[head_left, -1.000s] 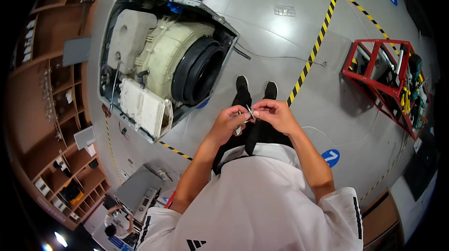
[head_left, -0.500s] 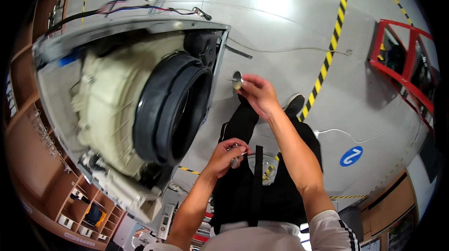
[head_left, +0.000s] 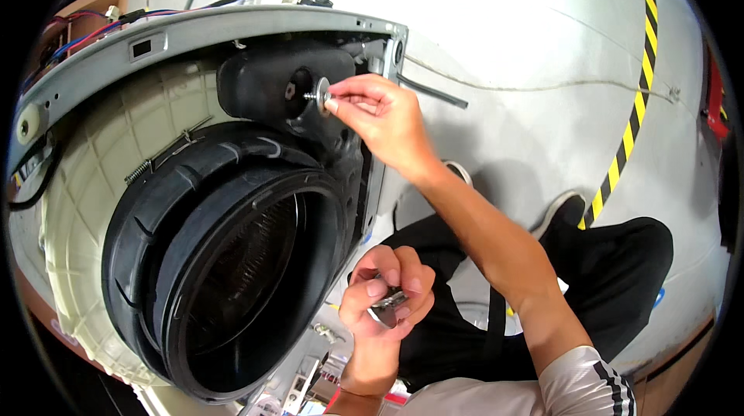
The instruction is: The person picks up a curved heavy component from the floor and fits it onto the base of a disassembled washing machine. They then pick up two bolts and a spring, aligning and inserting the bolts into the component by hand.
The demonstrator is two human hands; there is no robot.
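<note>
My right hand (head_left: 387, 121) pinches a bolt with a wide round washer (head_left: 323, 97) between thumb and fingertips. Its threaded end points left at a round recess in a black weight block (head_left: 252, 82), a short way from the hole. Lower down, my left hand (head_left: 387, 288) is curled around shiny metal pieces (head_left: 389, 309), which look like more bolts with washers; the fingers partly cover them. Left of both hands is an opened front-load washing machine, with a black rubber door gasket (head_left: 163, 276) on a cream plastic tub (head_left: 81, 207).
The machine's grey metal frame (head_left: 271, 19) runs above the block, with loose wires (head_left: 167, 13) along it. A grey cable (head_left: 535, 89) and black-yellow tape (head_left: 634, 106) cross the floor. My bent legs (head_left: 620, 276) are at the lower right.
My right hand has brought the bolt and washer left, up to the black block's recess. The view has moved closer to the machine. My left hand still holds metal pieces.
</note>
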